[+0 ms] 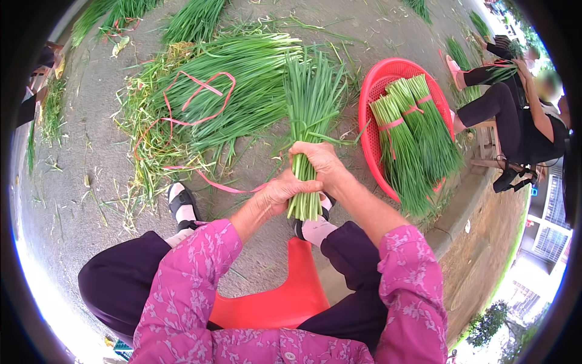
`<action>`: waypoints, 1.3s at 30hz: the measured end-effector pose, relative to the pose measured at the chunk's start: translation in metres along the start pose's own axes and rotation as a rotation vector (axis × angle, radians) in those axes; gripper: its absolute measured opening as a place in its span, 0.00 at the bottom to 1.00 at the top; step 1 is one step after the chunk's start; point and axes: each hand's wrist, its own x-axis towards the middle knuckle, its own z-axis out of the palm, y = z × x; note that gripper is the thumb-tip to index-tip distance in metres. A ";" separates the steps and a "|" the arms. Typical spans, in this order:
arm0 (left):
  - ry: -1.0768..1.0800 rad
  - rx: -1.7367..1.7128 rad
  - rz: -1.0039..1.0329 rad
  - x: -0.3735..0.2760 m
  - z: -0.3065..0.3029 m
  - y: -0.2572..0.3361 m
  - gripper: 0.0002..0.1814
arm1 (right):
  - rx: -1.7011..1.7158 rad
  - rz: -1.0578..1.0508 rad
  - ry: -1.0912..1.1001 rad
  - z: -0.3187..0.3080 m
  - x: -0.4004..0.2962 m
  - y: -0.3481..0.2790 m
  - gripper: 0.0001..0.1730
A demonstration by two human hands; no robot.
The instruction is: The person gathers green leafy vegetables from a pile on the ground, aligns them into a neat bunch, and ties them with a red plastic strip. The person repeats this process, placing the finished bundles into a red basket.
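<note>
Both my hands grip one bunch of garlic chives [313,109], its leaves pointing away and its pale cut stem ends towards me. My left hand [287,189] wraps the stems low down, thumb across the front. Higher up, my right hand [320,161] closes round the same bunch, and a few leaves bend sideways just above it. A pink plastic ribbon [232,187] runs along the ground to my left wrist; whether the hand holds its end is hidden. Beyond lies a heap of loose chives [245,86] with more pink ribbon [204,120] on top.
At right, a red plastic basket [370,136] holds three tied chive bunches [411,132]. Yellowed trimmings [141,118] litter the concrete. A red plastic stool [273,305] is under me. Another person [504,109] sits beyond the basket by a kerb [448,227]. More chives [193,20] lie farther off.
</note>
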 end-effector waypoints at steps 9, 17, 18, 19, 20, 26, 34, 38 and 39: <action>0.446 0.311 -0.058 -0.025 -0.013 0.006 0.17 | -0.243 -0.404 0.050 0.018 0.017 0.002 0.24; 0.591 0.884 0.007 -0.051 -0.015 0.035 0.10 | -0.829 -0.672 0.699 -0.051 0.064 -0.067 0.19; 0.567 0.810 -0.016 -0.052 -0.018 0.038 0.11 | -0.818 -0.682 0.777 -0.067 0.064 -0.075 0.20; 0.488 0.593 -0.056 -0.054 -0.017 0.046 0.12 | -0.807 -0.693 0.854 -0.077 0.060 -0.083 0.21; 0.405 0.376 -0.095 -0.056 -0.015 0.055 0.13 | -0.838 -0.600 0.808 -0.087 0.053 -0.087 0.23; 0.078 -0.217 -0.024 -0.059 0.015 0.078 0.16 | -0.398 0.118 -0.639 -0.059 0.012 -0.038 0.53; -0.009 0.015 -0.045 -0.062 0.008 0.059 0.22 | 0.620 -0.288 -0.914 0.030 -0.013 -0.010 0.60; -0.013 0.193 -0.108 -0.063 -0.003 0.060 0.23 | 0.642 -0.353 -0.868 0.023 -0.006 -0.014 0.54; 0.002 0.207 -0.113 -0.062 -0.006 0.059 0.24 | 0.609 -0.347 -0.841 0.022 -0.005 -0.015 0.53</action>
